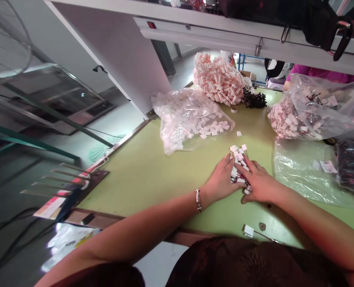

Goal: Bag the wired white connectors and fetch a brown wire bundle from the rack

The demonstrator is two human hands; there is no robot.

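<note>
A small bunch of white plastic connectors (238, 154) with thin dark wires lies on the green tabletop (153, 175). My left hand (221, 180) grips its left side, thumb reaching across the near end. From the right, my right hand (259, 184) closes round the same bunch, with fingers over its top. Parts of the connectors are hidden under my fingers. Nearer my body lies a single white connector (248, 230) on a dark wire, apart from both hands. Another loose white piece (239, 134) sits beyond the bunch.
Clear bags of white connectors (191, 119) and of wired connectors (296, 119) stand farther back. Between them are a pinkish-white connector pile (220, 79), black parts (254, 98) and a tape roll (234, 109). A pronged rack (66, 183) is at left. A person in magenta (323, 73) sits opposite.
</note>
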